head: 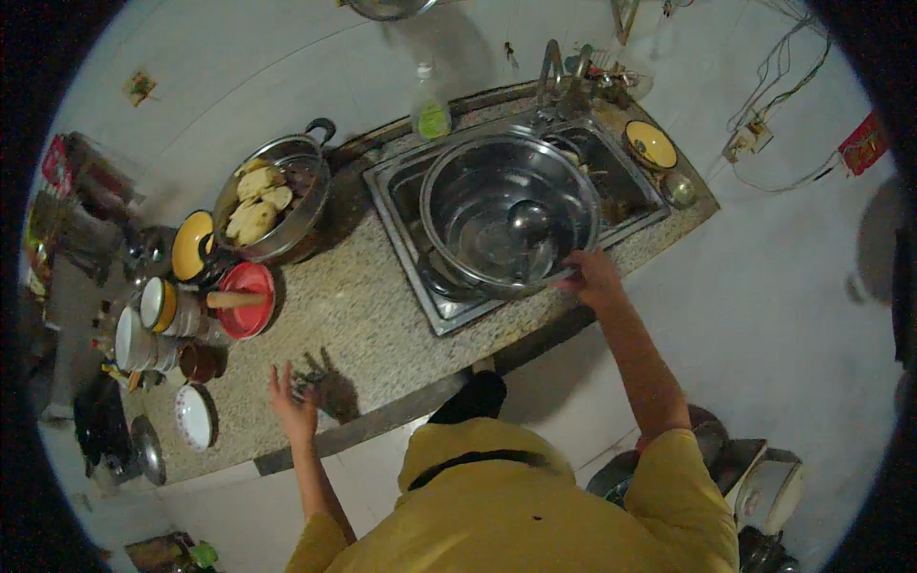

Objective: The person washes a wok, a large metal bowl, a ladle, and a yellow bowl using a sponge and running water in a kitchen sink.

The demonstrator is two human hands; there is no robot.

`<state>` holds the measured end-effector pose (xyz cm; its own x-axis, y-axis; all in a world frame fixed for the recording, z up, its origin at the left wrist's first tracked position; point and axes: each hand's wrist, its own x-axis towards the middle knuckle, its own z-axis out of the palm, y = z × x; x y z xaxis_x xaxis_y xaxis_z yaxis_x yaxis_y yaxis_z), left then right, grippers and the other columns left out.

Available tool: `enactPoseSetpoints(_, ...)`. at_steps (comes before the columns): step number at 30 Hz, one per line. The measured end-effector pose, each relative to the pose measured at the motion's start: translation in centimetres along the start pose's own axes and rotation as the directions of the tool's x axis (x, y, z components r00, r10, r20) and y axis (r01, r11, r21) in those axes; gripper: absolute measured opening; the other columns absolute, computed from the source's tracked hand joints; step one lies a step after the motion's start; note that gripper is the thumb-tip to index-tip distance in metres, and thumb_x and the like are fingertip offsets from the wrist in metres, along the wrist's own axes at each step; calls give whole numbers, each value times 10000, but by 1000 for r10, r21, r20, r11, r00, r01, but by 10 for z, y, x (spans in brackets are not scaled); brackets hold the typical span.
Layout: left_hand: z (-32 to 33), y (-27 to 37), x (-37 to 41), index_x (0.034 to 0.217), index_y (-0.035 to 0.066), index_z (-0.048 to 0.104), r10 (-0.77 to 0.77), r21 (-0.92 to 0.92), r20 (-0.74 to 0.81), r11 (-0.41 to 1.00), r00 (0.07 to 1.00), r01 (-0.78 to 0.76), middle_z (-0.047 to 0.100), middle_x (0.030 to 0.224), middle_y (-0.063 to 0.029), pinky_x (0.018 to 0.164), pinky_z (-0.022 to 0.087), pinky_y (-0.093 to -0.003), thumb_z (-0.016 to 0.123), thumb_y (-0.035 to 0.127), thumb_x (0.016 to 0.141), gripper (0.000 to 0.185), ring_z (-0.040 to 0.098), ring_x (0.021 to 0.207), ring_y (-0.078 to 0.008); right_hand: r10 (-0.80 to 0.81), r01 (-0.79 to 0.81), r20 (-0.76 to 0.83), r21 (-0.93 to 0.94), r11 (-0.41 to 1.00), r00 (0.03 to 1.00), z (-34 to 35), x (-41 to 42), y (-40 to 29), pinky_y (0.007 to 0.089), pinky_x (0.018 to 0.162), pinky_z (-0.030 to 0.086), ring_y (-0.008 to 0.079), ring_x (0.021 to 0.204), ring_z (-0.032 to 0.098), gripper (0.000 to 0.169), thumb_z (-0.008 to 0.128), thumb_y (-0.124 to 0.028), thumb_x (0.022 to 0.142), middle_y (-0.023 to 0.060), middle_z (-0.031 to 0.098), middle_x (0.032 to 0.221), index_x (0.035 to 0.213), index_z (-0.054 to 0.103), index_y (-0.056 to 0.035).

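Observation:
A large stainless steel basin (462,243) rests over the sink, covering much of its left bowl and the divider. My right hand (593,278) grips the basin's near right rim, with something pinkish at the fingers that I cannot make out. Inside the basin a round shiny shape shows; whether it is a ladle or a reflection is unclear. My left hand (292,407) is empty, fingers apart, above the front of the speckled stone counter (358,322). A white dish with a patterned rim (193,417) lies to its left.
A steel pot (276,247) holds pale chunks of food. Beside it are a red plate (251,319) with a wooden handle across it, a yellow bowl (192,243) and stacked bowls (136,340). A detergent bottle (431,114) and faucet (550,75) stand behind the sink; another yellow bowl (652,145) sits right.

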<state>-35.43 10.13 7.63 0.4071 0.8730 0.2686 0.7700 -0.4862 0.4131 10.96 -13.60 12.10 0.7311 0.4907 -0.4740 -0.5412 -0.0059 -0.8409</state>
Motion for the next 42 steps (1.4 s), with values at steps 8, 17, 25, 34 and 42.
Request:
enactPoseSetpoints(8, 127, 220, 119, 1307, 15, 363, 26, -734, 663, 219, 748, 643, 492, 1230, -94, 894, 396, -346, 548, 411, 848, 634, 476, 1106, -188, 205, -207, 88, 13, 978, 975, -2, 106, -15, 477, 615, 569, 354, 810, 610, 451, 496, -7, 717, 171, 539, 1031, 1154, 393, -48)
enactPoseSetpoints(17, 303, 272, 156, 1032, -18, 492, -188, -644, 632, 412, 752, 645, 602, 916, -135, 624, 472, -331, 611, -115, 612, 447, 589, 747, -230, 348, -324, 153, -161, 932, 925, -37, 230, 21, 496, 654, 546, 334, 849, 609, 458, 517, -22, 778, 137, 557, 1045, 1189, 343, -126)
enactPoseSetpoints(25, 347, 276, 124, 1022, 22, 569, -505, -648, 599, 149, 621, 747, 596, 775, -44, 519, 408, -281, 547, -142, 603, 450, 523, 580, -138, 579, -523, 214, -266, 809, 787, -66, 291, 60, 503, 752, 516, 329, 962, 560, 519, 519, -29, 834, 119, 477, 1161, 1252, 248, -174)
enactPoseSetpoints(34, 360, 296, 121, 1204, 51, 443, -417, -660, 477, 411, 773, 629, 555, 1074, -102, 809, 425, -341, 567, -106, 639, 600, 533, 961, -234, 585, -537, -14, -415, 735, 811, -68, 306, 53, 469, 844, 476, 315, 1202, 376, 655, 574, -178, 843, 113, 316, 1347, 1364, 177, -171)
enactPoseSetpoints(42, 358, 343, 160, 1288, 84, 366, 41, 382, 558, 874, 829, -301, 469, 1215, -182, 922, 379, -419, 664, 138, 649, 707, 428, 1145, -326, 12, 441, 589, -619, 649, 808, -51, 311, -76, 351, 872, 402, 297, 994, 524, 546, 470, -110, 861, 189, 513, 1150, 1359, 254, -50)
